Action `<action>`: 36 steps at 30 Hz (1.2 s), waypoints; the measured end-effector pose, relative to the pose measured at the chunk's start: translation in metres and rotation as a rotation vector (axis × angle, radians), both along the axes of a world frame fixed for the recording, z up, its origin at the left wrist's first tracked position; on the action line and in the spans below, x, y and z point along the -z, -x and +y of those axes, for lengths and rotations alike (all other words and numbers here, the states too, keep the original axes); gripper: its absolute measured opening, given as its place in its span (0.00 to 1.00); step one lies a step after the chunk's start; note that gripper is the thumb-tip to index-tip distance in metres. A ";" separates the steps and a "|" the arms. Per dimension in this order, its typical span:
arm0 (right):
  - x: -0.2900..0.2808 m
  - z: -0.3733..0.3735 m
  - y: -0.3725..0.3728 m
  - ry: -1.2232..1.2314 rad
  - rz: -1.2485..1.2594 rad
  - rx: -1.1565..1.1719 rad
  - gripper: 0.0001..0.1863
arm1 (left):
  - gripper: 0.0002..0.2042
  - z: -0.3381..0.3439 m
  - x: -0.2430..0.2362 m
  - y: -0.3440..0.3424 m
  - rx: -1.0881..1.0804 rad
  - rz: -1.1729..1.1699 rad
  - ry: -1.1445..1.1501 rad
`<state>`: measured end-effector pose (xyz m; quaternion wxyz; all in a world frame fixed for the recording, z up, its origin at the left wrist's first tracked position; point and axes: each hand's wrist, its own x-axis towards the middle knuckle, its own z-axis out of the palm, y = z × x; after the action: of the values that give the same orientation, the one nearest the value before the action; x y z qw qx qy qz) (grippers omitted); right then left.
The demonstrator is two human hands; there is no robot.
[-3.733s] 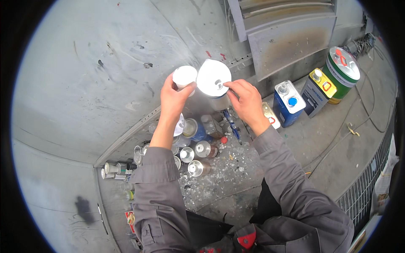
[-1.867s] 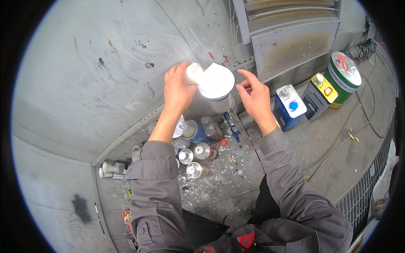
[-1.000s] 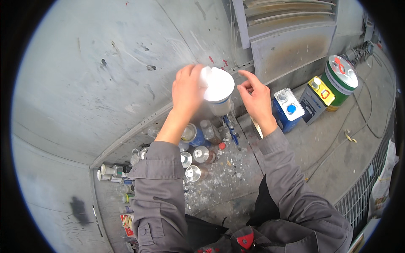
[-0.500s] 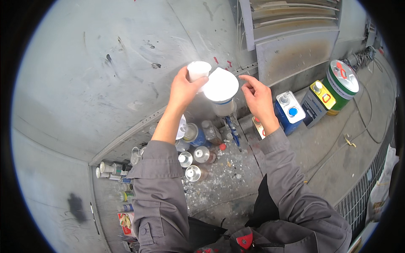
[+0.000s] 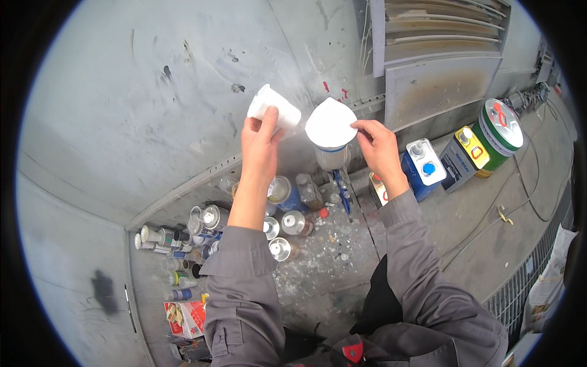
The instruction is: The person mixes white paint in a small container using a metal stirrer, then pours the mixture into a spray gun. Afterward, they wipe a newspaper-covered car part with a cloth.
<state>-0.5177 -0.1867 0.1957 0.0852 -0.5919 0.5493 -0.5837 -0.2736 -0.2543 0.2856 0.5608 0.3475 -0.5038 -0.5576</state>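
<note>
A white cup [image 5: 276,109] lies tipped on its side in the grip of my left hand [image 5: 259,142], its base toward the upper left. Close by on the right is a white paper strainer [image 5: 331,122], seated in the top of a translucent spray gun cup [image 5: 332,159]. Thumb and forefinger of my right hand [image 5: 378,145] pinch the strainer's right edge. Below the gun cup, the blue and silver spray gun [image 5: 342,194] is partly visible. The inside of the white cup is hidden from me.
Several bottles and cans [image 5: 295,223] stand on the paint-spattered surface below my left hand. To the right are a blue can [image 5: 423,168], a yellow-topped can [image 5: 468,150] and a green drum [image 5: 502,128]. A metal wall [image 5: 183,122] rises behind; cables [image 5: 483,226] trail across the right.
My left hand has moved slightly left and tipped the cup further over, away from the strainer. My right hand has closed in from beside the strainer and taken its edge.
</note>
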 end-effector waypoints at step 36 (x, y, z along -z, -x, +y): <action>-0.014 0.012 -0.007 0.070 0.139 0.175 0.06 | 0.31 0.034 0.046 -0.013 -0.055 -0.488 0.172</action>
<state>-0.5112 -0.1751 0.2101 -0.0253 -0.5832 0.5827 -0.5654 -0.2604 -0.2199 0.2397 0.4650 0.4362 -0.6601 -0.3972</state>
